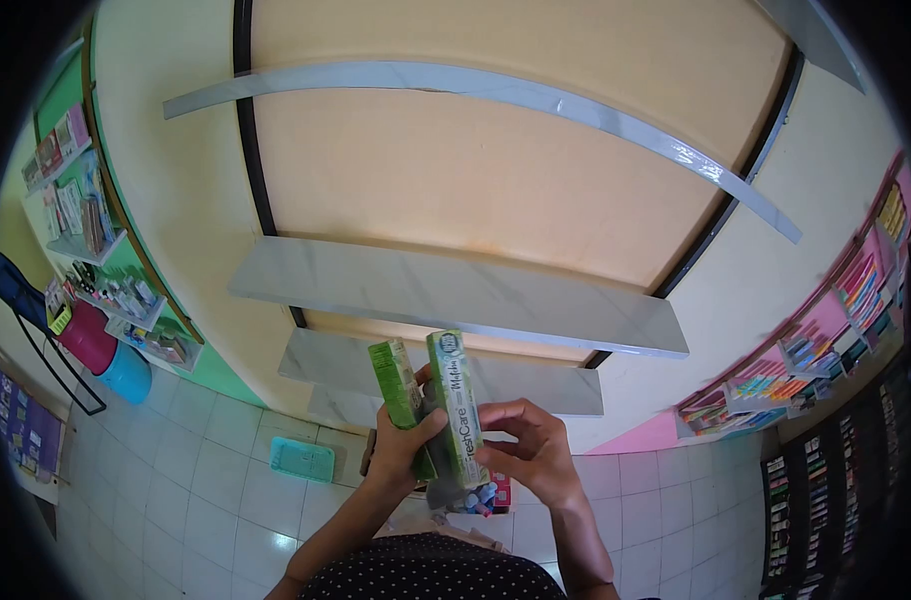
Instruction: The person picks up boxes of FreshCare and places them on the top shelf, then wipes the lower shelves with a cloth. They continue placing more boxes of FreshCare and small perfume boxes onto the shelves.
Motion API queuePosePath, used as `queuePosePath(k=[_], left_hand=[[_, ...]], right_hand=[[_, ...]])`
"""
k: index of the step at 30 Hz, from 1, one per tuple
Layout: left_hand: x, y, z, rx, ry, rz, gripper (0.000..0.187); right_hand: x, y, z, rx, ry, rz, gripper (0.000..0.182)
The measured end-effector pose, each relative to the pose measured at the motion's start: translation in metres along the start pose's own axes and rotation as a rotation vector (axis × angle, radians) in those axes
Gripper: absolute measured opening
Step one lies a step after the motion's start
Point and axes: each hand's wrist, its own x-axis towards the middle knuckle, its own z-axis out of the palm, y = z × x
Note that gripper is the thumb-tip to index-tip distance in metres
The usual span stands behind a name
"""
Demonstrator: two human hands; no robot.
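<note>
In front of my body I hold two long, narrow boxes upright, side by side. My left hand [404, 442] is closed around the green box [398, 385], with its thumb across the front and a fingertip showing between the boxes. The green and white FreshCare box [458, 410] tilts slightly beside it. My right hand [529, 445] grips this box's right edge, with thumb and fingers curled at its side. Something dark grey shows between the boxes; I cannot make out what it is.
Grey wall shelves [456, 290] run across ahead of me, with a narrow shelf edge [426, 75] above. A turquoise basket [303, 458] lies on the tiled floor. Stocked shelves [836, 330] stand right, a dark rack [826, 490] below them. At left are goods shelves and a blue bucket [126, 375].
</note>
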Motion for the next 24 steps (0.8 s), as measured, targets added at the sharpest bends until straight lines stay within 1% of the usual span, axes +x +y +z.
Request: queuePosePath(k=[1, 2, 4, 5, 7, 9, 10, 11, 12, 13, 14, 15, 17, 18, 19, 20, 21, 22, 23, 24], left_hand=[[0.0, 0.001, 0.0, 0.012, 0.008, -0.009, 0.066], [-0.001, 0.003, 0.002, 0.012, 0.008, -0.01, 0.066], [-0.003, 0.007, 0.006, 0.123, -0.046, -0.072, 0.059], [-0.003, 0.006, 0.006, 0.122, -0.047, -0.071, 0.059], [-0.005, 0.002, 0.007, 0.185, -0.04, -0.103, 0.056], [-0.007, -0.003, 0.01, 0.145, -0.024, -0.107, 0.054], [-0.009, -0.005, 0.013, 0.058, 0.028, -0.054, 0.055], [-0.01, -0.007, 0.015, -0.029, 0.081, -0.002, 0.055], [-0.013, -0.007, 0.016, -0.084, 0.1, -0.001, 0.061], [-0.014, -0.01, 0.016, -0.088, 0.1, 0.005, 0.061], [-0.015, -0.014, 0.015, -0.086, 0.128, 0.064, 0.064], [-0.014, -0.016, 0.015, -0.083, 0.157, 0.124, 0.067], [-0.015, -0.013, 0.019, -0.103, 0.178, 0.116, 0.07], [-0.016, -0.014, 0.021, -0.083, 0.179, 0.182, 0.07], [-0.015, -0.014, 0.023, -0.063, 0.179, 0.248, 0.069], [-0.014, -0.014, 0.024, -0.066, 0.178, 0.253, 0.069], [-0.013, -0.015, 0.024, -0.013, 0.243, 0.243, 0.069], [-0.012, -0.014, 0.025, 0.041, 0.308, 0.233, 0.069], [-0.011, -0.01, 0.024, 0.042, 0.308, 0.237, 0.069], [-0.01, -0.002, 0.022, 0.045, 0.284, 0.211, 0.067]], right_hand=[[0.003, -0.003, -0.002, -0.03, -0.038, 0.04, 0.056], [0.005, -0.009, -0.003, -0.031, -0.037, 0.041, 0.056], [0.01, -0.025, -0.003, -0.144, -0.08, 0.115, 0.092], [0.013, -0.027, -0.006, -0.146, -0.08, 0.115, 0.092], [0.018, -0.029, -0.011, -0.113, -0.217, 0.169, 0.112], [0.023, -0.025, -0.019, -0.088, -0.208, 0.142, 0.113], [0.025, -0.024, -0.021, -0.06, -0.2, 0.118, 0.115], [0.025, -0.025, -0.019, -0.065, -0.203, 0.117, 0.115], [0.025, -0.025, -0.015, 0.006, -0.064, 0.053, 0.116], [0.024, -0.024, -0.011, 0.077, 0.073, -0.013, 0.117], [0.025, -0.022, -0.006, 0.102, 0.135, -0.065, 0.115], [0.026, -0.016, -0.001, 0.099, 0.13, -0.068, 0.115], [0.024, 0.0, 0.01, 0.227, 0.405, -0.151, 0.109], [0.022, 0.005, 0.018, 0.22, 0.48, -0.177, 0.102], [0.02, 0.008, 0.026, 0.218, 0.475, -0.18, 0.102], [0.017, 0.01, 0.033, 0.211, 0.534, -0.189, 0.099], [0.013, 0.012, 0.037, 0.204, 0.594, -0.198, 0.095], [0.011, 0.017, 0.036, 0.253, 0.617, -0.227, 0.09], [0.009, 0.021, 0.029, 0.29, 0.631, -0.257, 0.075], [0.008, 0.017, 0.02, 0.312, 0.612, -0.264, 0.066]])
